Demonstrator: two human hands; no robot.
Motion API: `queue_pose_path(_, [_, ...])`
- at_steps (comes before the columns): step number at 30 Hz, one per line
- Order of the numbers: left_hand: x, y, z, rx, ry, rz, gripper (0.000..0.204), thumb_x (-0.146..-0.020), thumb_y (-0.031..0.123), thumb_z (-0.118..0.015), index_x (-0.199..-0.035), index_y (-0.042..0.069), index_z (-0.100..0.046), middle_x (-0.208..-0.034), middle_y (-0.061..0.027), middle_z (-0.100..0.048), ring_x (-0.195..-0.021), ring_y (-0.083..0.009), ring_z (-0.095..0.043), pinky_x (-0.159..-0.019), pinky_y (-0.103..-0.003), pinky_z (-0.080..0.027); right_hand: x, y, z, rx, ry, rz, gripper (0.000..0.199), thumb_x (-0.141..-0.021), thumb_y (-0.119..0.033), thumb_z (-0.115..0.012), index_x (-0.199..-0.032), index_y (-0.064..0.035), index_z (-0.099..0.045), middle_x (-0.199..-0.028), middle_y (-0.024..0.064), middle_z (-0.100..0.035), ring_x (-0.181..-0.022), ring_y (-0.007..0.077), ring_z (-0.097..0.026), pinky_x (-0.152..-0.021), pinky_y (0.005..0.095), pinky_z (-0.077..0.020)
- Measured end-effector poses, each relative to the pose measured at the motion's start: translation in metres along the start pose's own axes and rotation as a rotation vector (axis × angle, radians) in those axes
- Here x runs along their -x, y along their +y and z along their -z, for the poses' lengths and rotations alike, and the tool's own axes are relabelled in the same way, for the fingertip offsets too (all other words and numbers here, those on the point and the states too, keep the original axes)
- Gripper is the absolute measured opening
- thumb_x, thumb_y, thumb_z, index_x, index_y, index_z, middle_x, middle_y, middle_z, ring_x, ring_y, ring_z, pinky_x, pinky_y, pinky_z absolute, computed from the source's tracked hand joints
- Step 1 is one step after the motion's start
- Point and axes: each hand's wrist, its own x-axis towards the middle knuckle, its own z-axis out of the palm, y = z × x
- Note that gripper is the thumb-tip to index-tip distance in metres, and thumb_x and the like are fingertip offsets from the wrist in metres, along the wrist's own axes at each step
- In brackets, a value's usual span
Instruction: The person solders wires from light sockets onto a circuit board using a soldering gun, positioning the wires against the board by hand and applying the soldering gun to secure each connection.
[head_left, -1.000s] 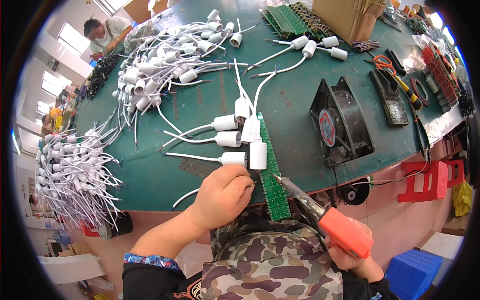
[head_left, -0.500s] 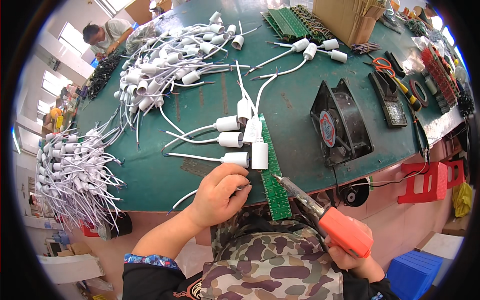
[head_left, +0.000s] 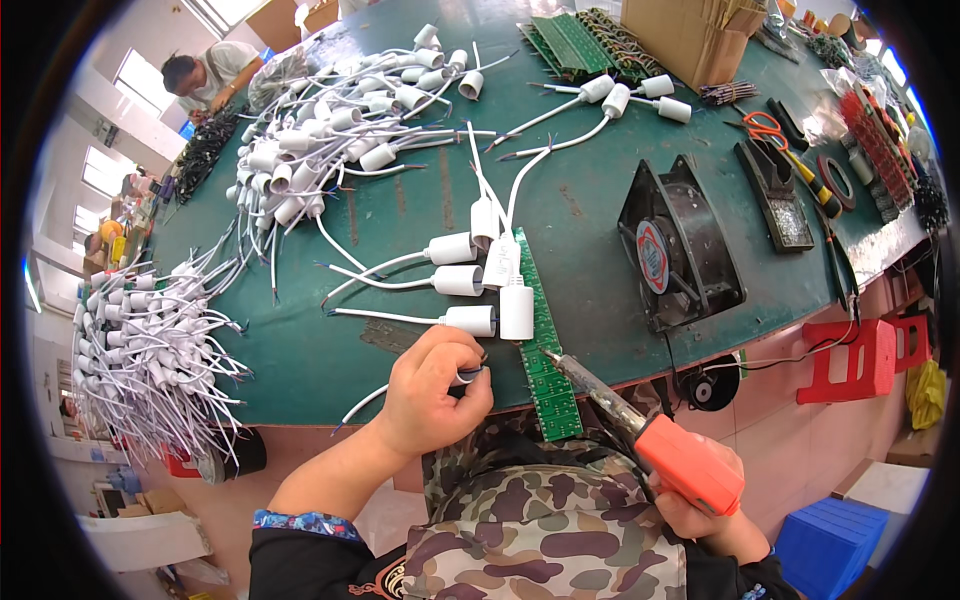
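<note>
My left hand [head_left: 432, 385] is closed, thumb and fingers pinched round a white lamp socket, mostly hidden in the grip. Its white cable [head_left: 362, 404] comes out to the left, past the table's front edge. My right hand [head_left: 700, 500] grips the orange handle of a soldering iron [head_left: 690, 465]. The iron's tip points left at a long green circuit board strip [head_left: 552, 385], over or just touching it; I cannot tell which. The strip's near end juts beyond the table edge. Several white corded sockets [head_left: 516, 312] lie beside and partly on the strip.
A black fan [head_left: 685, 240] stands upright to the right. Large heaps of corded sockets [head_left: 300, 150] fill the left side. Scissors [head_left: 765, 130] and a black tray [head_left: 775, 195] lie at the right. Green boards [head_left: 570, 45] and a cardboard box [head_left: 690, 40] sit at the back. Another person works at far left.
My left hand has turned slightly, and a white rim now shows between its fingers. The soldering iron stays almost in place over the strip. The whole view has shifted a little.
</note>
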Motion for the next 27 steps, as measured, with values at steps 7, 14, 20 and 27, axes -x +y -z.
queue_pose_path(7, [-0.002,0.002,-0.004,-0.055,0.04,-0.024,0.023,-0.071,-0.008,-0.072,-0.088,0.001,-0.06,-0.091,-0.0137,-0.064,-0.072,-0.0307,-0.063,-0.063,-0.037,-0.054,-0.001,-0.001,0.001,0.0,-0.003,-0.001,0.066,-0.076,-0.022,-0.085,-0.126,0.0091,-0.056,-0.105,0.0184,-0.073,-0.078,0.0315,-0.076,-0.068,0.0379,-0.061])
queue_pose_path(14, [-0.003,0.006,-0.003,-0.036,0.035,0.006,0.023,-0.076,-0.007,-0.075,-0.094,0.001,-0.062,-0.097,-0.0139,-0.066,-0.08,-0.03,-0.065,-0.066,-0.036,-0.055,0.002,-0.001,0.001,0.0,0.004,-0.011,0.066,-0.076,-0.022,-0.085,-0.126,0.0091,-0.056,-0.103,0.0182,-0.073,-0.076,0.0314,-0.076,-0.067,0.0374,-0.0606])
queue_pose_path(20, [-0.001,0.003,-0.001,-0.034,-0.006,-0.009,0.038,-0.076,-0.004,-0.082,-0.105,0.003,-0.058,-0.102,-0.0129,-0.064,-0.081,-0.0277,-0.064,-0.068,-0.035,-0.054,0.001,-0.001,0.0,0.008,-0.007,-0.004,0.066,-0.074,-0.02,-0.086,-0.126,0.0088,-0.056,-0.105,0.0185,-0.073,-0.077,0.0315,-0.075,-0.067,0.0374,-0.0606])
queue_pose_path(27, [0.006,0.002,0.019,-0.018,-0.195,0.04,0.048,-0.075,-0.002,-0.085,-0.114,0.002,-0.058,-0.109,-0.0153,-0.063,-0.086,-0.0304,-0.066,-0.072,-0.039,-0.058,0.004,-0.001,0.0,0.005,0.01,-0.008,0.065,-0.075,-0.021,-0.086,-0.125,0.0087,-0.056,-0.105,0.0184,-0.072,-0.079,0.0323,-0.076,-0.068,0.0383,-0.0614])
